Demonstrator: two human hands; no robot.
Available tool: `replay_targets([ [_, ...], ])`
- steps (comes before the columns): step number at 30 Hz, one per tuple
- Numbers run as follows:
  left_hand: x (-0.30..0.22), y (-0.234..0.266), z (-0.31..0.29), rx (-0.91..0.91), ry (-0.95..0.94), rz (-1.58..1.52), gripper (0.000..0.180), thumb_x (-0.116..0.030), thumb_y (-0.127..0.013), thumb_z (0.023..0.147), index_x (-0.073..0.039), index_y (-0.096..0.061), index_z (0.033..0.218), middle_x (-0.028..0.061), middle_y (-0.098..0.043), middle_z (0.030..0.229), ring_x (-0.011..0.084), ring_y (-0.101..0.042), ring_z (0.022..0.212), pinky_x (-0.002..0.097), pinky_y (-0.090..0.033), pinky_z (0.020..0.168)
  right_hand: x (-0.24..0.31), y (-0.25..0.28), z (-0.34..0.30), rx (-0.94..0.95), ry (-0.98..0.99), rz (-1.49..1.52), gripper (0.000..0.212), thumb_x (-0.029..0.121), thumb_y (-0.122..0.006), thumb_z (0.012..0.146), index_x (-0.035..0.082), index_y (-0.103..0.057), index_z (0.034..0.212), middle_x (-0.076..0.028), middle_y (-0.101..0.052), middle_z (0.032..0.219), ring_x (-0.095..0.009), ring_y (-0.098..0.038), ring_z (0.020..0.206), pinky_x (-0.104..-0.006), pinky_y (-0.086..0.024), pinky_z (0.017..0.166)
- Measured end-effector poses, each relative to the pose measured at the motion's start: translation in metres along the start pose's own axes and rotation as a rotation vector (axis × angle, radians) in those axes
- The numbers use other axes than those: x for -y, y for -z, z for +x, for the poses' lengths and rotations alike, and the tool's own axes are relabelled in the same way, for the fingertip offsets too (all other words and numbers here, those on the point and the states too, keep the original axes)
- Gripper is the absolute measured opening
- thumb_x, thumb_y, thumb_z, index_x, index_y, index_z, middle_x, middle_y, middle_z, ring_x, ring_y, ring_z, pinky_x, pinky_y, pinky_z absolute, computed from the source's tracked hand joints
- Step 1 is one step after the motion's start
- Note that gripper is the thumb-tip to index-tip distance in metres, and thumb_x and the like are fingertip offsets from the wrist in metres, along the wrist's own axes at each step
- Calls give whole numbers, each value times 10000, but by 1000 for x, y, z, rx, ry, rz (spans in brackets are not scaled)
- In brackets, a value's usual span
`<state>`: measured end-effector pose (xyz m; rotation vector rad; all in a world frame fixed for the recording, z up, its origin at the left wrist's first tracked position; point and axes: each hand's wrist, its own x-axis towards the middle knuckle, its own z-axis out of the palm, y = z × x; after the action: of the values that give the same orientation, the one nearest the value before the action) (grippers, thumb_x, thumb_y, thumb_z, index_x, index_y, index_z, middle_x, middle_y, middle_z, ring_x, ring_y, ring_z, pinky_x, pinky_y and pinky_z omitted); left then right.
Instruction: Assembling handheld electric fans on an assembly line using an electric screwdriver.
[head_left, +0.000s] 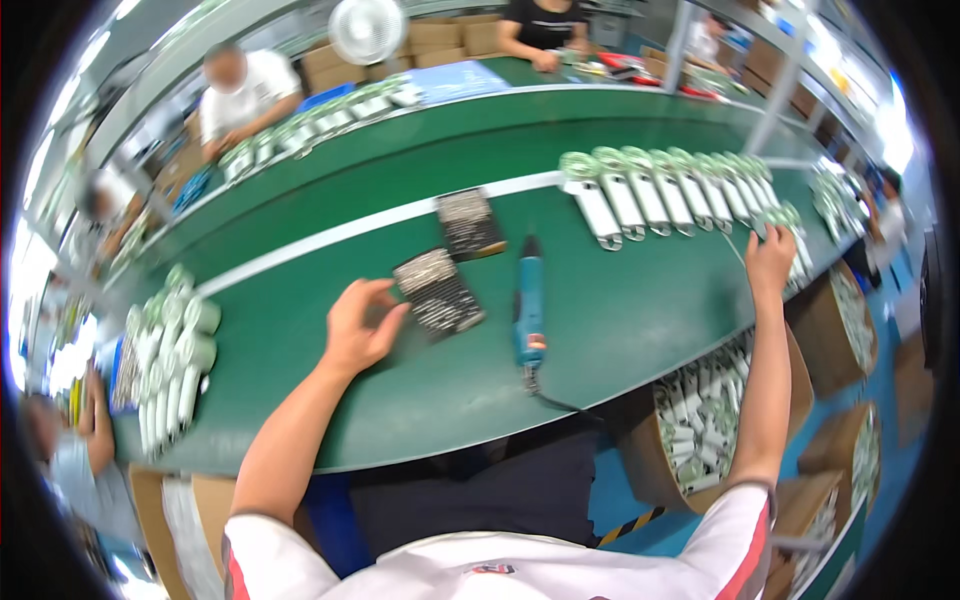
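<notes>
My left hand (362, 325) hovers over the green bench with thumb and forefinger apart, holding nothing. Just beyond its fingertips lies a dark tray (440, 292) full of small metallic pieces, too blurred to name. A second such tray (470, 222) touches its far end. At the right, my right hand (770, 262) has its fingers closed on a white handheld fan (797, 262) with a green round head, partly hidden by the hand. A row of similar fans (667, 195) lies to its left. Between my hands rests a teal electric screwdriver (530, 305), tip pointing away.
More white and green fans (170, 365) are piled at the bench's left end. Cardboard boxes (640, 440) holding white and green parts stand below the right edge. The screwdriver's cord (568, 405) runs over the front edge. Several co-workers sit around, one (250, 95) across the bench.
</notes>
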<state>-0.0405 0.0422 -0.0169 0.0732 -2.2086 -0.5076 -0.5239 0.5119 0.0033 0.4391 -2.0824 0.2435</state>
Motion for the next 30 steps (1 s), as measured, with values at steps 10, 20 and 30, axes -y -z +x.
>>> replay_targets([
  [10,-23,47,-28,-119,-14,23,237,16,-787,786,-33,-672,988,98,-637,824,244,-634,730,338,-507,649,290,128,-96,621,-473,1324,227,192,-716,984,29,-727,1142,-38,-687,784,-71,-589,537,-226,-446,425],
  [20,40,267,-151,-349,554,1070,332,-124,-791,747,-11,-696,1044,172,-649,1074,380,-602,1035,472,-506,904,266,100,-115,783,-530,1345,246,190,-703,995,-6,-723,1142,-75,-691,925,-60,-557,568,-197,-395,403],
  [30,68,304,-169,115,715,1194,381,-253,-808,730,24,-717,975,200,-698,1021,375,-638,1039,463,-532,904,252,88,-118,767,-563,1321,255,211,-704,997,-7,-724,1129,-57,-683,907,-57,-555,569,-192,-392,413],
])
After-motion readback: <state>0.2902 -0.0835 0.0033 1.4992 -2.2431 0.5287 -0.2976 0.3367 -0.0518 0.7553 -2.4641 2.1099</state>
